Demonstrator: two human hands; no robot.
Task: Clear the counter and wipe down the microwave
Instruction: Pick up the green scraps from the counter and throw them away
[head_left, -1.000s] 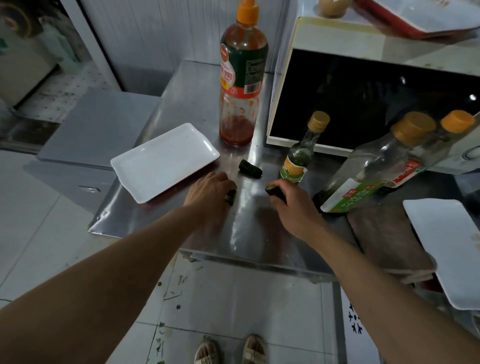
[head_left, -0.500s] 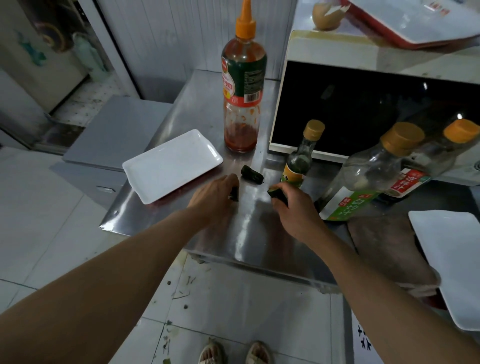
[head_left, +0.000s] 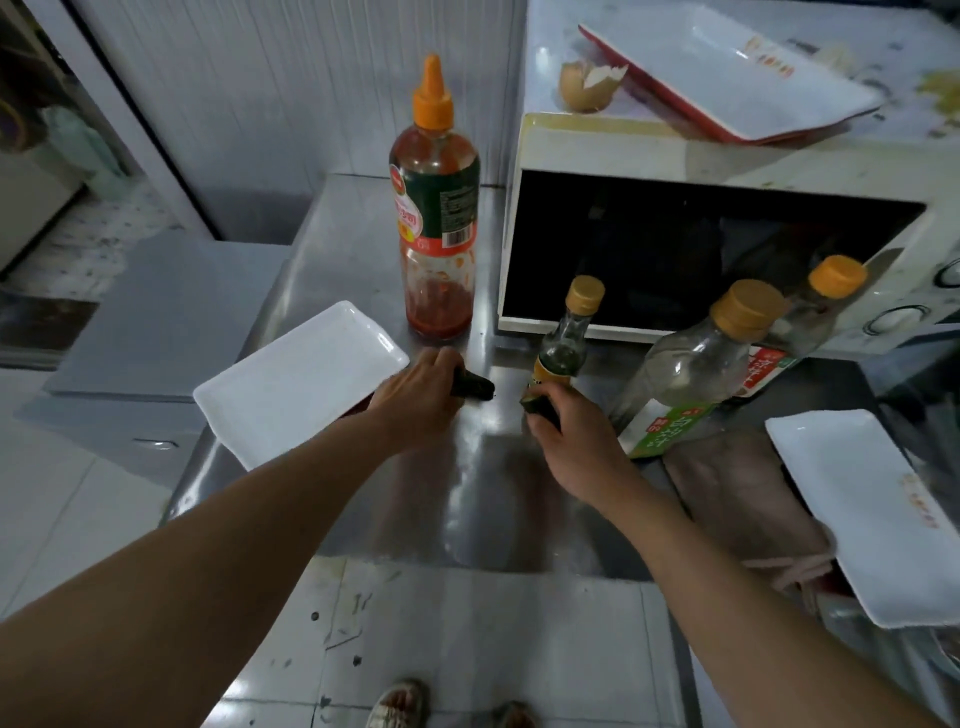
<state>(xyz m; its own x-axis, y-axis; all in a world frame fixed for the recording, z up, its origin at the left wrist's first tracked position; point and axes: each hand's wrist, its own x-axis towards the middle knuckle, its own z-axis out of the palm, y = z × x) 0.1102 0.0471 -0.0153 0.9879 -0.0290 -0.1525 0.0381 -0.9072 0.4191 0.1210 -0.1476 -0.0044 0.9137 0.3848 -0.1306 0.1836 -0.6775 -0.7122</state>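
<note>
On the steel worktop (head_left: 498, 493), near the microwave (head_left: 717, 249), one dark green vegetable piece (head_left: 475, 386) is gripped by the left hand (head_left: 421, 395); another piece (head_left: 537, 407) is pinched by the right hand (head_left: 566, 431).

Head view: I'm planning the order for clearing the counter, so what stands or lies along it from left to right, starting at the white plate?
White plate → sauce bottle → small bottle → large clear bottle → brown cloth → second white plate.
</note>
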